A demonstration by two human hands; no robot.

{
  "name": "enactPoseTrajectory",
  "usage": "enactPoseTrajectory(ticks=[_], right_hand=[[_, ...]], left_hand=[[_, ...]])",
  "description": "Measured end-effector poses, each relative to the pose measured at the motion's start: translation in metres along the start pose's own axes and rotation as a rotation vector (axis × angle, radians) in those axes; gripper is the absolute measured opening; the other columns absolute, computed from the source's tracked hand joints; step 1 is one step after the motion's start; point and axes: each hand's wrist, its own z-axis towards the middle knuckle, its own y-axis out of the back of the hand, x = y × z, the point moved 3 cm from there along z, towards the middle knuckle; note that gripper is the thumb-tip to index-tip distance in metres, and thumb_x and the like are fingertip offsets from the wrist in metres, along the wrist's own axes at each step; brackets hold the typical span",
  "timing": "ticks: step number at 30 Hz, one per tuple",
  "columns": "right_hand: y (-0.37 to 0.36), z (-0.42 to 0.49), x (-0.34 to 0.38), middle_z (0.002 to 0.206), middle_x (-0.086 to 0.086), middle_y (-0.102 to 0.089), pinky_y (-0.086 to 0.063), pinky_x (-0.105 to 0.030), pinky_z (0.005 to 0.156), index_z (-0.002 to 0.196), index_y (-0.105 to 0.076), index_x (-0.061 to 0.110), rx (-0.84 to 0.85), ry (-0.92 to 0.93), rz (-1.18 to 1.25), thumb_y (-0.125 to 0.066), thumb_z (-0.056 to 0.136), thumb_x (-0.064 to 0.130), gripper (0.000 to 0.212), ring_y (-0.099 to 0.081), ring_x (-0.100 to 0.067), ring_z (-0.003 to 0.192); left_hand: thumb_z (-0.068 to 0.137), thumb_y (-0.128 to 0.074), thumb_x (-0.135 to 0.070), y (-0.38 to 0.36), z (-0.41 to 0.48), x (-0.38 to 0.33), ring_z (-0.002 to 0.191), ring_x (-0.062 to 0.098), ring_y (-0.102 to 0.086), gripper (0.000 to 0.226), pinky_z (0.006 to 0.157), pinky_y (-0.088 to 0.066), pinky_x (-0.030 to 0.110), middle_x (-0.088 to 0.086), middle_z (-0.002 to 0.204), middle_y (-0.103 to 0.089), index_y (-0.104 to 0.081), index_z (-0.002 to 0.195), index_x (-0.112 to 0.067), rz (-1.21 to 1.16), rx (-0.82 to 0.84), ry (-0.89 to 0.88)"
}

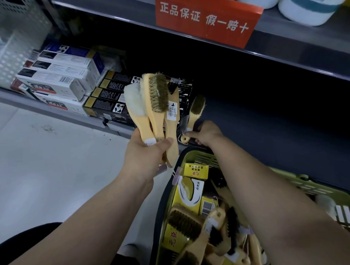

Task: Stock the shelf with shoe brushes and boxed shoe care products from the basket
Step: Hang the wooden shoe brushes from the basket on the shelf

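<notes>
In the head view, the left hand (149,155), just left of the frame's centre, grips a bundle of wooden shoe brushes (157,99) by their handles, fingers and thumb curled round them. The heads fan upward: one has white bristles, one has tan bristles, and a third carries a price label. Just right of it, the right hand (207,132) pinches the handle end of a single shoe brush (197,108). Its head points toward the back of the dark lower shelf (269,119), just beside the black boxes (109,99); whether it touches the shelf cannot be told. Left of those, white boxes (59,77) are stacked on the same shelf. At lower right, under the right forearm, sits the yellow-green basket (311,185), holding yellow boxes (195,169) and more wooden brushes (185,221). At the top, a red sign (204,18) stands on the upper shelf edge, with white tubs (308,8) beside it.
</notes>
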Motion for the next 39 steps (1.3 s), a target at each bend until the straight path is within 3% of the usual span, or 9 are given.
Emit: enactPoseTrajectory(ticks=[2,4,7,10,16,21,26,33,39], right_hand=[[0.01,-0.01,0.005,0.084,-0.001,-0.06,-0.043,-0.026,0.061,0.105,-0.052,0.007,-0.17,0.089,-0.027,-0.071,0.08,0.034,0.042,-0.057,-0.019,0.08],[0.018,-0.031,0.018,0.066,0.005,-0.053,-0.036,-0.024,0.052,0.088,-0.056,0.011,-0.272,0.264,0.193,-0.061,0.089,0.029,0.019,-0.053,-0.014,0.065],[0.016,-0.076,0.038,0.062,0.001,-0.065,-0.049,-0.022,0.052,0.069,-0.07,0.019,0.01,0.323,0.722,-0.048,0.093,0.046,0.041,-0.06,-0.008,0.055],[0.011,-0.106,0.044,0.082,-0.002,-0.072,-0.058,-0.033,0.073,0.092,-0.069,0.011,0.251,0.386,0.818,-0.06,0.088,0.035,0.025,-0.068,-0.019,0.078],[0.04,-0.072,0.013,0.082,-0.001,-0.068,-0.055,-0.022,0.062,0.093,-0.06,0.012,0.007,0.107,1.073,-0.056,0.092,0.011,0.004,-0.065,-0.013,0.074],[0.036,-0.019,-0.024,0.091,-0.006,-0.059,-0.047,-0.025,0.079,0.112,-0.052,0.005,-0.025,-0.134,0.838,-0.05,0.092,-0.004,0.022,-0.056,-0.015,0.077],[0.018,0.002,-0.021,0.104,-0.01,-0.059,-0.051,-0.025,0.069,0.109,-0.052,0.007,0.017,-0.034,0.732,-0.056,0.09,-0.002,0.022,-0.06,-0.022,0.093],[0.011,0.008,-0.02,0.073,-0.003,-0.059,-0.053,-0.025,0.057,0.107,-0.054,0.009,0.007,-0.03,0.432,-0.053,0.095,0.018,0.014,-0.056,-0.012,0.061],[0.026,-0.004,-0.014,0.104,-0.012,-0.061,-0.046,-0.035,0.069,0.115,-0.05,0.004,-0.132,-0.002,-0.065,-0.055,0.091,0.043,0.047,-0.06,-0.028,0.095]], left_hand=[[0.081,-0.067,-0.005,-0.001,0.001,-0.001,0.078,0.015,-0.065,0.036,0.055,-0.055,0.032,-0.003,0.092,-0.068,-0.056,0.112,-0.021,0.012,0.003,-0.015],[0.08,-0.068,-0.005,-0.003,0.002,-0.001,0.084,0.016,-0.066,0.038,0.059,-0.055,0.031,-0.002,0.094,-0.069,-0.056,0.113,-0.019,0.015,0.01,-0.026],[0.079,-0.069,-0.003,-0.005,0.004,-0.002,0.086,0.018,-0.068,0.038,0.066,-0.056,0.033,0.001,0.096,-0.071,-0.058,0.113,-0.018,0.003,0.038,-0.016],[0.078,-0.07,-0.003,-0.007,0.004,-0.003,0.075,0.016,-0.068,0.035,0.056,-0.055,0.03,0.002,0.09,-0.071,-0.058,0.108,-0.018,0.002,0.092,-0.019],[0.083,-0.065,-0.011,-0.005,0.006,-0.003,0.06,0.006,-0.066,0.019,0.052,-0.052,0.021,0.001,0.078,-0.071,-0.062,0.101,-0.017,-0.081,-0.028,-0.013],[0.087,-0.056,-0.008,-0.004,0.009,-0.001,0.062,0.01,-0.067,0.014,0.06,-0.057,0.025,-0.002,0.077,-0.067,-0.06,0.095,-0.019,-0.088,-0.009,0.003],[0.083,-0.064,-0.009,-0.005,0.012,0.002,0.071,0.02,-0.066,0.015,0.063,-0.054,0.034,-0.001,0.07,-0.069,-0.062,0.088,-0.023,-0.04,0.047,0.04],[0.08,-0.071,-0.018,-0.008,0.013,0.005,0.077,0.016,-0.062,0.014,0.07,-0.049,0.037,-0.006,0.082,-0.068,-0.061,0.084,-0.027,0.047,0.016,-0.004],[0.082,-0.069,-0.016,-0.015,0.011,0.008,0.072,0.015,-0.062,0.012,0.063,-0.048,0.031,-0.003,0.081,-0.068,-0.061,0.086,-0.025,-0.009,0.048,0.063]])
